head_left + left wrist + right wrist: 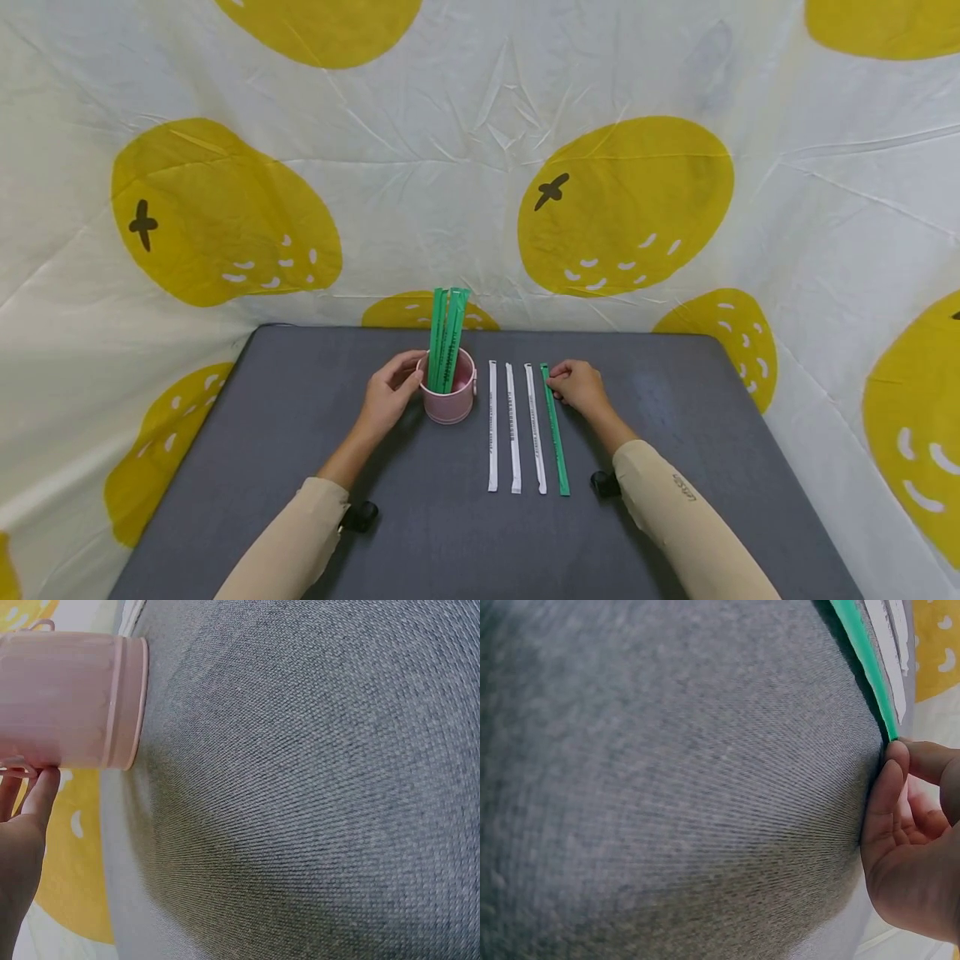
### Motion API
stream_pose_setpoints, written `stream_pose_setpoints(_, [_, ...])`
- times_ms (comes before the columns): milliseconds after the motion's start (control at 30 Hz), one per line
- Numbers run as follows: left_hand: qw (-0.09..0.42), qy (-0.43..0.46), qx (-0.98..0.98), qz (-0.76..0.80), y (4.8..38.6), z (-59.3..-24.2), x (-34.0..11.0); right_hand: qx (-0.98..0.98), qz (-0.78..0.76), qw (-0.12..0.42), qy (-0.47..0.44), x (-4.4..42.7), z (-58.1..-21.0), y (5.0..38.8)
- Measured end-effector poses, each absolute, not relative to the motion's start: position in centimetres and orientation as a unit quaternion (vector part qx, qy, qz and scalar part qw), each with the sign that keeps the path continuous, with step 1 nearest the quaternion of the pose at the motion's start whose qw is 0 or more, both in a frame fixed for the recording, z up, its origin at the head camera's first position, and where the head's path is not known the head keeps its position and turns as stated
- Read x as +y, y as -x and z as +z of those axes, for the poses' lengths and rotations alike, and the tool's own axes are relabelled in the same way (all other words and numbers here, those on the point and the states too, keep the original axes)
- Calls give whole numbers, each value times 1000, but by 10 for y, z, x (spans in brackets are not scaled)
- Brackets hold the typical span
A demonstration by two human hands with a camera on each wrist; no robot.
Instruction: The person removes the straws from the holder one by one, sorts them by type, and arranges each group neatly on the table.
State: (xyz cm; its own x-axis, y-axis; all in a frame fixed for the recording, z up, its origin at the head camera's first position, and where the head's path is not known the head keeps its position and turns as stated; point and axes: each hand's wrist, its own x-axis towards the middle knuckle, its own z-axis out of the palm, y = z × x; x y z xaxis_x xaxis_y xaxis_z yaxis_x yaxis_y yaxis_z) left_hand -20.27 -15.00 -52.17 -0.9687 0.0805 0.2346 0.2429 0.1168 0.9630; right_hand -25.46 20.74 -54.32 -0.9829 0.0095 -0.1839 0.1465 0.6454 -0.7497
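A small pink bucket (pixel 448 407) stands upright on the table, with several green wrapped straws (pixel 447 340) leaning in it. At its left side, my left hand (pixel 389 393) holds it near the rim, thumb in front; the left wrist view shows the thumb against the bucket (pixel 67 701) beside a side loop, the other fingers partly hidden. To the right, three white wrapped straws (pixel 513 429) lie side by side, and a green wrapped straw (pixel 557 437) lies rightmost. My right hand (pixel 577 386) pinches that green straw (pixel 862 656) at its far end between thumb and forefinger.
The dark grey table (pixel 420 517) ends at a far edge just beyond the bucket. Behind it hangs a white cloth (pixel 427 217) printed with yellow fruit. Black wrist cameras sit under both sleeves, close above the tabletop.
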Motion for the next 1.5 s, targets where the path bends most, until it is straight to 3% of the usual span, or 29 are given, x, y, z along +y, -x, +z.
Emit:
stream_pose_setpoints(267, [58,111,-739,-662,192,-496,-145,899,-428,79,-44,209,-542,255])
stream_pose_setpoints(567, [56,110,-743,-658,191,-497,-146,896,-434,85,-40,211,-539,254])
stream_pose_setpoints(800, [56,109,-743,-658,191,-497,-146,897,-440,41,2,208,-529,259])
stream_pose_setpoints(1033, [57,110,-745,-655,191,-497,-147,896,-440,6,58,192,-509,266])
stream_pose_setpoints(1500, [50,107,-740,-662,189,-495,-146,848,-522,10,93,138,-471,260])
